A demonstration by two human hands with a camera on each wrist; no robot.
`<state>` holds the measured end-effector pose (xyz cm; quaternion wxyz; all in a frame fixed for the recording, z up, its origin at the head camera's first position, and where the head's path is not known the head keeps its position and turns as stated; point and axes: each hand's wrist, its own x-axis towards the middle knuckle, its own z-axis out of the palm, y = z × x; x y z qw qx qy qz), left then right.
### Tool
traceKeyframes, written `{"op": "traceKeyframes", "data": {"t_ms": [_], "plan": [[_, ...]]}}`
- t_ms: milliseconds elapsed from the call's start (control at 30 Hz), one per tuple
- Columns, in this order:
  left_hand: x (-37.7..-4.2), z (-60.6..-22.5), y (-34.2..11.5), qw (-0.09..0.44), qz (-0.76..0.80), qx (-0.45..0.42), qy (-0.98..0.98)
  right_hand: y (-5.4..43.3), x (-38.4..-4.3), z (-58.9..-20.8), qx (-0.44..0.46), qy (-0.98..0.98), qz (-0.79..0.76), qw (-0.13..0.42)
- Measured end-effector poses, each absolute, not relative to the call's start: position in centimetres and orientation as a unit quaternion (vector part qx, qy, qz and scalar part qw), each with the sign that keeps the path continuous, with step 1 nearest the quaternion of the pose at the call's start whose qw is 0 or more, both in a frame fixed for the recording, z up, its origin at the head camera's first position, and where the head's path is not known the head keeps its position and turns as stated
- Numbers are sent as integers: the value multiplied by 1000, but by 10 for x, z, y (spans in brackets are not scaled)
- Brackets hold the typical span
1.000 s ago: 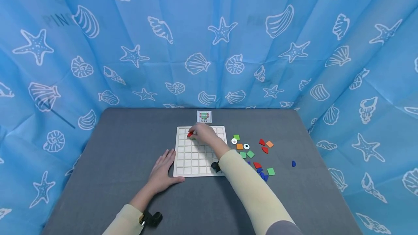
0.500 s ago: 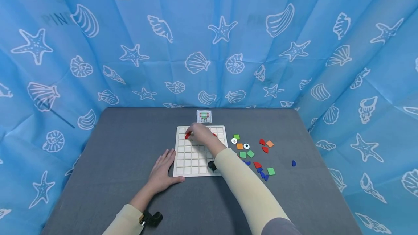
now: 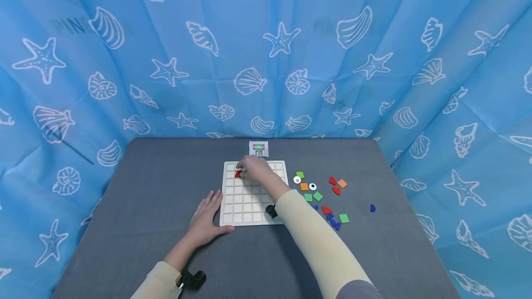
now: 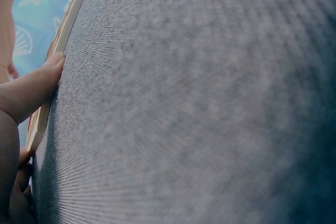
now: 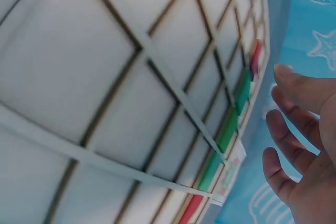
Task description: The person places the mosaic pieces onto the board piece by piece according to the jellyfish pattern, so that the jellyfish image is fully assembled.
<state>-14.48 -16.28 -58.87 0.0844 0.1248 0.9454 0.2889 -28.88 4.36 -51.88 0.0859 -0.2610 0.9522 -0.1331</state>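
Note:
A white gridded board [image 3: 243,209] lies on the table. My left hand [image 3: 206,218] rests at its lower left corner with fingers spread; its thumb [image 4: 37,87] touches the board's edge in the left wrist view. Over the upper part of the board is my right hand [image 3: 255,169], its fingers loosely bent and holding nothing. Just beside its fingertips, a red quarter-round tile [image 3: 238,174] lies in a cell. The right wrist view shows a row of green tiles [image 5: 227,129] between two red tiles, one being the far red tile [image 5: 255,59]. In the head view this hand hides most of that row.
Loose tiles lie right of the board: several green squares [image 3: 343,218], orange squares [image 3: 342,183], red pieces [image 3: 326,210] and blue half-rounds [image 3: 372,207], plus two white discs [image 3: 313,187]. A picture card [image 3: 258,148] stands behind the board. A patterned blue curtain [image 3: 266,59] surrounds the table.
My right hand has carried the red tile slightly left, set it in a board cell and let go. My left hand has stayed at the corner.

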Motion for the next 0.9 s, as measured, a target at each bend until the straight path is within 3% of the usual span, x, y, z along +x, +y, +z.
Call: {"op": "traceKeyframes", "data": {"t_ms": [267,533,900], "plan": [[-144,-591,-163,94,286,118,946,71,-270,-499,-247,944,-212,48],[-144,-592,-164,72,290,118,947,110,-243,-483,-214,953,-216,-12],[-144,-592,-163,70,289,119,947,167,-216,-487,-121,956,-264,-27]]}}
